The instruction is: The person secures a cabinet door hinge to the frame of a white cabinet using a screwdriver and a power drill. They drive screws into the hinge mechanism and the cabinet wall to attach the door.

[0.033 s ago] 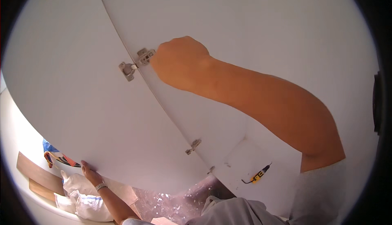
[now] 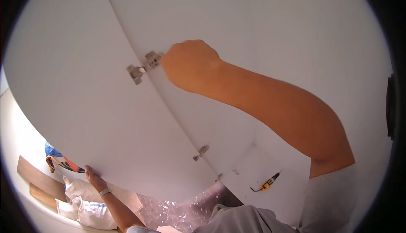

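A large white cabinet door stands swung out on the left. My left hand, with a metal watch on the wrist, holds its lower edge; most of the fingers are hidden behind the panel. A metal hinge on the door joins its mounting plate on the white cabinet side panel. Right beside that plate is my right hand, closed in a fist with its back to me. Whatever it grips is hidden. A second hinge sits lower along the same joint.
A yellow and black slim tool with a thin tip lies on the cabinet's white bottom. Small debris is near it. White sacks, wooden boards and crumpled clear plastic sheeting are below the door, on the left.
The door's hinge edge and upper hinge have shifted slightly to the right. My right fist has moved a little right as well; my left hand keeps its hold on the door.
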`<state>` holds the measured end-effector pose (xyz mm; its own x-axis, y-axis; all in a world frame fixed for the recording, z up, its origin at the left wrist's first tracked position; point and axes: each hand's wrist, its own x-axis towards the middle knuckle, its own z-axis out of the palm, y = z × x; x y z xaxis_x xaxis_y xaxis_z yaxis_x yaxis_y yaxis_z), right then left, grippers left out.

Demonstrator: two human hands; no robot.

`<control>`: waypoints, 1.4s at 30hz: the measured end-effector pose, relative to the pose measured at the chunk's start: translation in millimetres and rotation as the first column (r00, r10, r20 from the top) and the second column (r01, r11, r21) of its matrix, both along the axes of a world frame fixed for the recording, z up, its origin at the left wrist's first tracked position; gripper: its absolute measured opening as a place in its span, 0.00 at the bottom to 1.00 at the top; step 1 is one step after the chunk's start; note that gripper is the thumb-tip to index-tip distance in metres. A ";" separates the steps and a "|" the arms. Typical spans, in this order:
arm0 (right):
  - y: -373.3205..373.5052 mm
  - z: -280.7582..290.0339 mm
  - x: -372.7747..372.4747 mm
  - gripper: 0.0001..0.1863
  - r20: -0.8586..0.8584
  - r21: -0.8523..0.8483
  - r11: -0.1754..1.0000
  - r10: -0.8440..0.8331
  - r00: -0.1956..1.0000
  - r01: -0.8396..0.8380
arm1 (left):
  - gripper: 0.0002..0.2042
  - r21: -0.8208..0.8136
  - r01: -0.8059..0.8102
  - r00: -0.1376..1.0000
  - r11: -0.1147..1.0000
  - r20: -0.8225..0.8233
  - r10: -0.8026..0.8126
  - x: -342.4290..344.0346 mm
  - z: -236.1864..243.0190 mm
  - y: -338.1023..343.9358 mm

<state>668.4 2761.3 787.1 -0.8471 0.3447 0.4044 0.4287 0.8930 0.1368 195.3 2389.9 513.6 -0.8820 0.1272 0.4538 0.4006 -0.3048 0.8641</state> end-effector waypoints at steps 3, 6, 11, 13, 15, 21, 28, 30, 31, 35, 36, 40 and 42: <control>3.2 -13.5 -5.5 0.05 -0.232 -0.065 0.998 0.000 0.973 -0.016 | 0.26 -0.065 -0.200 0.979 0.978 0.016 0.202 3.7 -12.3 6.5; 3.0 -8.5 -2.6 0.10 -0.188 -0.308 0.947 -0.154 0.970 0.091 | 0.22 0.108 -0.037 0.999 0.993 0.044 0.032 34.4 0.5 26.2; 10.1 4.1 1.4 0.09 -0.149 -0.421 0.896 -0.223 0.963 0.142 | 0.21 0.032 -0.055 0.998 0.998 0.013 0.054 44.8 9.9 13.9; 4.4 7.2 -2.1 0.08 -0.128 -0.421 0.893 -0.235 0.964 0.162 | 0.22 0.066 -0.030 0.999 0.997 0.030 0.028 34.3 5.0 10.6; 0.8 3.5 -9.4 0.08 -0.167 -0.239 0.965 -0.147 0.975 0.105 | 0.22 0.098 -0.057 0.998 0.994 0.017 0.056 23.2 1.3 12.2; 5.8 -9.9 -15.6 0.04 -0.040 0.070 0.994 -0.080 0.996 0.082 | 0.27 0.141 -0.065 0.998 0.988 0.020 0.062 28.2 2.9 29.5; -2.5 -5.0 -13.3 0.04 -0.058 0.052 0.990 -0.128 0.990 0.131 | 0.29 0.141 -0.181 0.982 0.973 0.073 0.172 27.7 0.3 20.1; 0.2 -7.7 -12.7 0.06 -0.130 -0.003 0.985 -0.174 0.976 0.175 | 0.29 0.114 -0.151 0.987 0.982 0.073 0.143 34.6 4.0 19.7; 2.0 -10.3 -11.1 0.06 -0.122 -0.017 0.984 -0.179 0.976 0.178 | 0.29 0.092 -0.125 0.990 0.988 0.073 0.119 38.9 5.0 15.4; 16.1 -10.6 9.2 0.12 -0.181 -0.094 0.973 -0.226 0.957 0.212 | 0.25 0.004 0.034 0.999 0.999 0.020 -0.034 25.1 -4.4 4.6; 21.1 -20.5 16.1 0.14 -0.262 -0.043 0.985 -0.170 0.950 0.165 | 0.25 -0.033 0.056 0.998 0.998 0.039 -0.055 19.7 -7.6 2.1; 35.9 -49.3 53.6 0.16 -0.303 -0.232 0.972 -0.104 0.947 0.032 | 0.26 -0.127 0.122 0.991 0.984 0.068 -0.114 -45.7 -24.8 -45.9; 23.0 -60.3 79.5 0.15 -0.251 -0.377 0.923 -0.183 0.951 0.078 | 0.25 -0.081 0.151 0.986 0.985 0.078 -0.145 -67.4 -38.6 -64.6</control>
<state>747.8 2784.2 726.8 -0.6569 0.6097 0.4435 0.5181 0.7924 -0.3220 127.9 2325.2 475.0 -0.8804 0.2947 0.3716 0.2925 -0.2794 0.9145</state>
